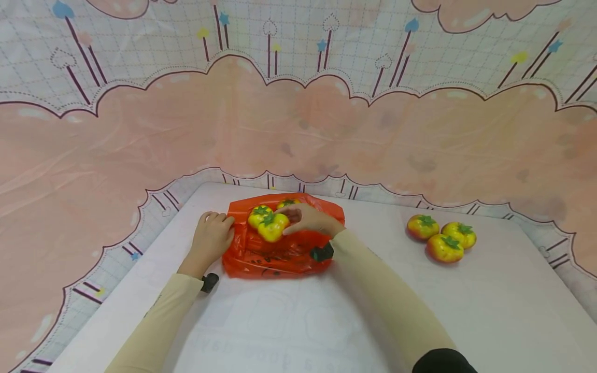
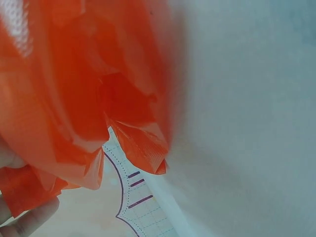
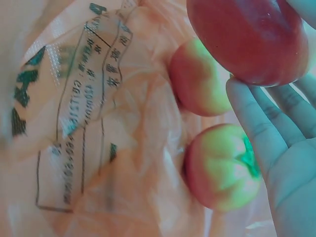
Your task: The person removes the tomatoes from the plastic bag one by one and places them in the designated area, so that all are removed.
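An orange-red plastic bag [image 1: 280, 264] lies on the white table, its printed side showing in the right wrist view. My left hand [image 1: 212, 238] grips the bag's left edge; in the left wrist view a fold of plastic [image 2: 29, 190] is pinched between thumb and fingers. Over the bag, my right hand [image 1: 310, 220] holds a yellow-and-red persimmon [image 1: 272, 228], its smooth red underside turned to the right wrist camera. Two more persimmons sit on the bag just behind it, one to the left [image 1: 259, 214] and another [image 1: 288, 202] partly hidden by my right hand.
To the right on the table [image 1: 373, 290], three more persimmons [image 1: 445, 248] stand in a cluster. A patterned pink and white cloth [image 1: 298, 129] hangs behind the table. Black bands with small devices [image 1: 210, 282] sit at the wrists.
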The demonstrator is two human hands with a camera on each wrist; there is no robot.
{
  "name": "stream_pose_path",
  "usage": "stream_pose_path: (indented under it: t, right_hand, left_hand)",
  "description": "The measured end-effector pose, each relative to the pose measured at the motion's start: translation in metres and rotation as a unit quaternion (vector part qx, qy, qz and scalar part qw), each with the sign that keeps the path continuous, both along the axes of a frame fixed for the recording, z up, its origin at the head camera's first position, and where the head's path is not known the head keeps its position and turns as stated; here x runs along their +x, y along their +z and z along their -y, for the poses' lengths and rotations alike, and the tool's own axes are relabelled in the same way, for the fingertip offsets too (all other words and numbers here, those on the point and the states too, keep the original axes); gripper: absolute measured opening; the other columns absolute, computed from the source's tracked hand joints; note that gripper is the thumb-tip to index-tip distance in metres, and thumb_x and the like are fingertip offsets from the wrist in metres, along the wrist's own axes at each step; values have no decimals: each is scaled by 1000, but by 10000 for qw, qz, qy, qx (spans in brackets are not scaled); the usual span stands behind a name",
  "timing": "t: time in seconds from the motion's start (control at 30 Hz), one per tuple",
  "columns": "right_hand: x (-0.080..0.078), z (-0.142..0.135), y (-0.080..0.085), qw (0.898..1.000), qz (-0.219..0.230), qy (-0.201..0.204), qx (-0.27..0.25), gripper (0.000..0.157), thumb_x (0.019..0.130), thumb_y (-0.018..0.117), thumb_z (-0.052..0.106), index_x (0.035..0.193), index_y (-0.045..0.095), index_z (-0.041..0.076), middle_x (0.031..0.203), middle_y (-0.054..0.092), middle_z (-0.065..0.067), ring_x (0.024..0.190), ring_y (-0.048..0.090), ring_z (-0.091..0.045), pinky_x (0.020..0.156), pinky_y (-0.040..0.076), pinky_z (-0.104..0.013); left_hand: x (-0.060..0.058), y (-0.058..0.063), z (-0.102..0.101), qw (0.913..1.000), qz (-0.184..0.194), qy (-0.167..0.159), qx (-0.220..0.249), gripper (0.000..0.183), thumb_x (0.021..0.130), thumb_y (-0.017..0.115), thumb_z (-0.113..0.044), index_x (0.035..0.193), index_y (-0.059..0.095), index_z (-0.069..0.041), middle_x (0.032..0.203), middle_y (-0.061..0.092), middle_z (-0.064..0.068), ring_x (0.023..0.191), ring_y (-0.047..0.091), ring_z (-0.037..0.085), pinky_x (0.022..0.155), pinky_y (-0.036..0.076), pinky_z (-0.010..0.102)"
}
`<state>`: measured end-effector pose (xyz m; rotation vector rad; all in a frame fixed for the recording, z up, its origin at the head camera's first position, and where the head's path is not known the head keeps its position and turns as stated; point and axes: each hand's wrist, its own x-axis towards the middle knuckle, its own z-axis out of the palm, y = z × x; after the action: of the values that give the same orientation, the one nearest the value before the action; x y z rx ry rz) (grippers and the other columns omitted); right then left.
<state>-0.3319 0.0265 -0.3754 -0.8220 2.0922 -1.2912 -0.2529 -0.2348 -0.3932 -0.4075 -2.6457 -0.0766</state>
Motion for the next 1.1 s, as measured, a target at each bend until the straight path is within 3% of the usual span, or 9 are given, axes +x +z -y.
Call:
stream_pose_path:
  t: [0.23, 0.43, 0.9, 1.1]
  right_hand:
    - [-3, -11, 8, 9994, -337, 50, 18, 53, 83, 69, 10, 133, 51, 10, 139, 50, -7, 128, 49, -25, 103, 45, -33]
    - [0, -20, 20, 9995, -276, 102, -131, 53, 82, 69, 7, 132, 51, 8, 135, 53, -10, 124, 52, -25, 100, 47, -33]
    - [1, -50, 40, 9967, -726, 30, 364, 53, 81, 70, 18, 131, 52, 14, 135, 54, -5, 127, 49, -24, 106, 42, -40]
    - [1, -61, 46, 9976, -644, 61, 239, 53, 81, 70, 16, 131, 53, 13, 137, 51, -6, 128, 48, -26, 103, 45, -40]
  left_hand:
    - [0, 0, 0, 10000, 47, -11, 33, 13, 84, 63, -11, 92, 64, -1, 86, 65, 16, 87, 58, 34, 97, 41, 53]
    - [-1, -1, 0, 10000, 4, -29, 30, 12, 83, 64, -10, 91, 64, -1, 85, 65, 16, 86, 58, 34, 96, 41, 53]
    - [-2, -1, -1, 9998, 186, 40, 17, 15, 85, 63, -12, 94, 64, 0, 90, 66, 17, 89, 57, 34, 98, 40, 54]
    - [-3, -1, -2, 9998, 201, 29, 36, 15, 85, 63, -12, 94, 64, 0, 91, 66, 18, 90, 57, 34, 98, 39, 54]
